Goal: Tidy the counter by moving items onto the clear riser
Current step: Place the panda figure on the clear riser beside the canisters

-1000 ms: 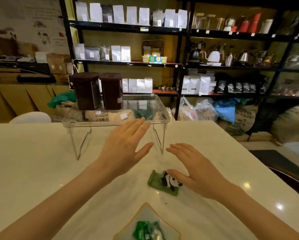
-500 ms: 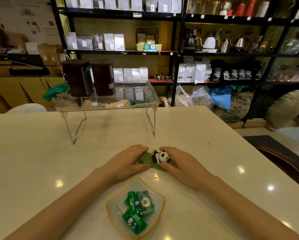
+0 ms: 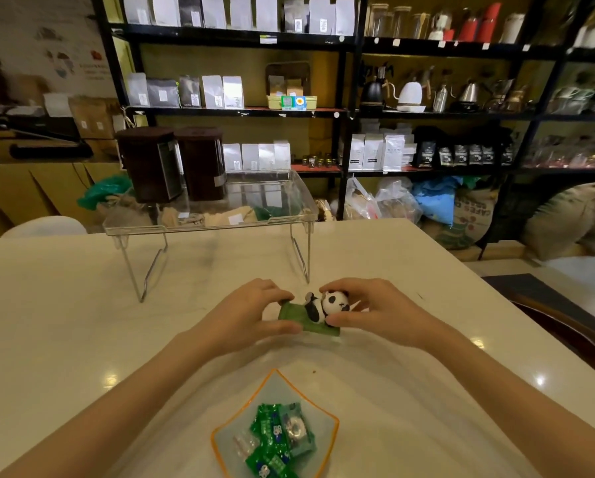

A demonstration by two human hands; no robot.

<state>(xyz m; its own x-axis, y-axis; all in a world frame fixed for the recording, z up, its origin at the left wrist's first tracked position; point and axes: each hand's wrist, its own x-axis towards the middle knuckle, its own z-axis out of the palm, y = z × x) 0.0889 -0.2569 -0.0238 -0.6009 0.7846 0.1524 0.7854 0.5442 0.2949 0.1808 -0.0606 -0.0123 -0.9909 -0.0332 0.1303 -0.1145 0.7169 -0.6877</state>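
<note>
The clear riser (image 3: 216, 220) stands at the far side of the bench (image 3: 47, 322), at 11 o'clock from the hands. Two dark brown canisters (image 3: 172, 163) sit side by side on its left half; its right half is bare.

The left hand (image 3: 251, 313) rests on the bench at centre. Its fingers (image 3: 282, 298) and thumb are clamped on the left end of the green base (image 3: 294, 315) of the panda figurine (image 3: 327, 305). The figurine lies between both hands, at 12 o'clock from the candy dish, well short of the riser. Whether the base touches the bench cannot be told.

The right hand (image 3: 382, 310) is at 3 o'clock from the figurine. Its fingers curl over the panda head from above and its thumb presses from below, closed on the figurine.

The candy dish (image 3: 327, 439), clear with an orange rim, sits at 6 o'clock from the hands, holding green-wrapped candies (image 3: 275, 439).
</note>
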